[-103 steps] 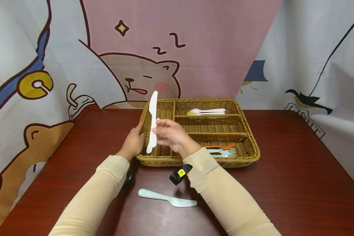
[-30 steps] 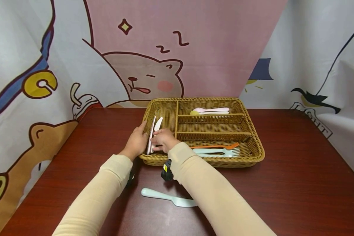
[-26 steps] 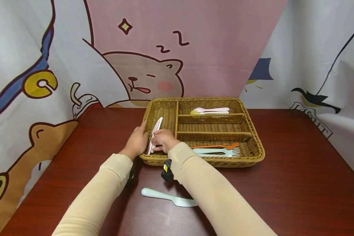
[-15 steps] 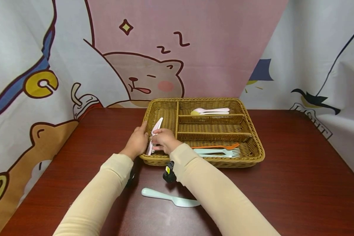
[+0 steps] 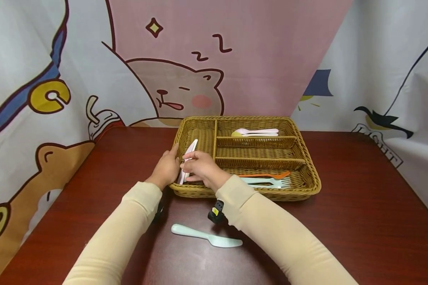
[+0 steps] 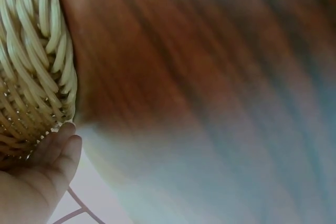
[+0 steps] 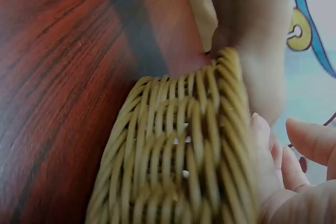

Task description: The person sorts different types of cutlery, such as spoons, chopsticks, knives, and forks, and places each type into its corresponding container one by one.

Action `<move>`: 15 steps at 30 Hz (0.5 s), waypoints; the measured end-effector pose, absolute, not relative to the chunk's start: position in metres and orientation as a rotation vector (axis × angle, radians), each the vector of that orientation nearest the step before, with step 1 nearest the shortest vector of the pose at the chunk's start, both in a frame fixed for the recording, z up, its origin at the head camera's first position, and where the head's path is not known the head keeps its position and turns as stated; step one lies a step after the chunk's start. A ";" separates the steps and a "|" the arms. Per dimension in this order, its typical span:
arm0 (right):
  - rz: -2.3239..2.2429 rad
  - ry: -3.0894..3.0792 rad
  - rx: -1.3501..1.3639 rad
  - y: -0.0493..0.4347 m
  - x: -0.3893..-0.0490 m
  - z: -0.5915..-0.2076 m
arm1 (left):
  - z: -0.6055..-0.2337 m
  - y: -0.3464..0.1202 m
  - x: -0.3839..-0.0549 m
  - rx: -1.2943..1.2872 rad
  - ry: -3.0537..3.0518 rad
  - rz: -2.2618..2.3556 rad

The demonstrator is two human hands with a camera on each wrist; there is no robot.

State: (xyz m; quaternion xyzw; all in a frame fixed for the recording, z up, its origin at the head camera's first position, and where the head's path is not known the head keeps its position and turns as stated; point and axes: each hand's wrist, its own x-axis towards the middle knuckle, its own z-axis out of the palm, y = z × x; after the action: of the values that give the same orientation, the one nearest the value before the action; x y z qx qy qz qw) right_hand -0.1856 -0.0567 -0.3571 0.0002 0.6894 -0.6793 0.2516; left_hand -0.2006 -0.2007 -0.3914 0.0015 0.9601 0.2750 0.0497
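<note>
A wicker cutlery basket [image 5: 258, 192] stands on the table. My left hand [image 5: 165, 169] holds its left rim, thumb on the inner side and fingers outside; the left wrist view shows those fingers [image 6: 65, 150] against the woven wall. In the left compartment a pink knife and a white knife [image 5: 190, 149] lie close together, slanting, partly covered by my right hand. My right hand [image 5: 204, 168] is over these knives with its fingers loosely spread. In the right wrist view its thumb and fingers are apart, with nothing seen between them. A mint-green knife [image 5: 208, 236] lies on the table in front.
Pink and yellow-ended spoons [image 5: 256, 132] lie in the back right compartment. The front right compartment bears an orange utensil [image 5: 281, 175] and mint-green forks [image 5: 276, 182]. Wicker dividers [image 5: 260, 161] separate the compartments. A printed curtain [image 5: 271, 59] hangs behind the dark red table [image 5: 360, 206].
Earlier my right hand held a white knife upright above the left compartment; now it lies there beside the pink one. My right hand has just shifted slightly right. My left hand stays on the rim.
</note>
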 end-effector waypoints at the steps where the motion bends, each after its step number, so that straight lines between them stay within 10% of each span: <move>1: -1.844 1.891 -0.023 -0.055 -0.184 -0.355 | -0.391 -0.200 -0.201 0.008 2.931 0.835; 15: -1.771 1.968 -0.221 -0.027 -0.159 -0.347 | -0.390 -0.199 -0.198 -0.020 2.963 0.797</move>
State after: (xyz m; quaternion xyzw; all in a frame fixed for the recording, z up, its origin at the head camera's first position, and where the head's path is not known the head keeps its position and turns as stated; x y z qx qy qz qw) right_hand -0.1594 -0.0274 -0.3470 -0.0808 0.7190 -0.6472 0.2399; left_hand -0.1979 -0.1987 -0.3898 -0.0066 0.9650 0.2595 0.0366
